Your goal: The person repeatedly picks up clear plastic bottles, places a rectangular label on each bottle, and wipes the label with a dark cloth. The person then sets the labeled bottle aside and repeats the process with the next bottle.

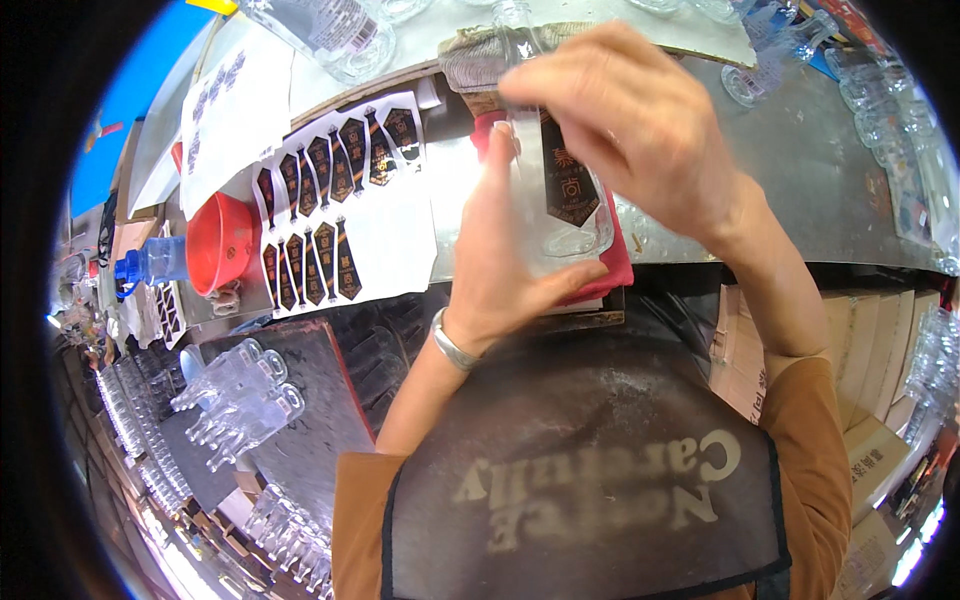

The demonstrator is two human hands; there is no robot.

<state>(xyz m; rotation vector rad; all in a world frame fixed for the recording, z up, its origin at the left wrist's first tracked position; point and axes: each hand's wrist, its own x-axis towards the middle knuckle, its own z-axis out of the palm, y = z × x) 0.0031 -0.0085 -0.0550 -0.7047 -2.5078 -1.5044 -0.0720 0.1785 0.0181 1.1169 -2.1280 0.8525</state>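
A clear glass bottle (585, 240) lies in front of me with its base toward me, bearing a black tie-shaped label (570, 175) with orange print. My left hand (495, 240) is along the bottle's left side, fingers straight and thumb stretched out past its base. Over the bottle's upper part, my right hand (630, 120) has bent fingers blurred by motion; whether they grip anything is hidden. Beneath the bottle is a red cloth (622, 265), and a grey knitted cloth (470, 60) sits by the neck.
To the left, white sheets (400, 230) carry rows of black tie-shaped labels, beside a red bowl (220, 240) and a blue-capped plastic jug (160, 260). Glass bottles (245, 395) stand low at the left; more glassware (760, 85) sits far right. Cardboard boxes (865, 350) are below the right table edge.
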